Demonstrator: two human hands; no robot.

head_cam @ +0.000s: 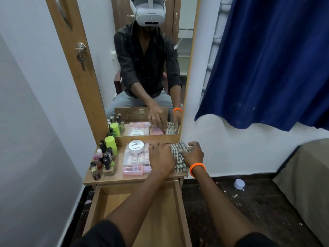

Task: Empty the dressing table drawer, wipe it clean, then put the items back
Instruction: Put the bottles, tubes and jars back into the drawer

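Left hand flat, fingers spread, pressing on the worktop beside the checked cloth; right hand, orange band at the wrist, gripping that cloth's edge. Left of these, clear nail box under a white jar, pink bottle, cluster of polish bottles. Below, drawer pulled open, bare wood inside.
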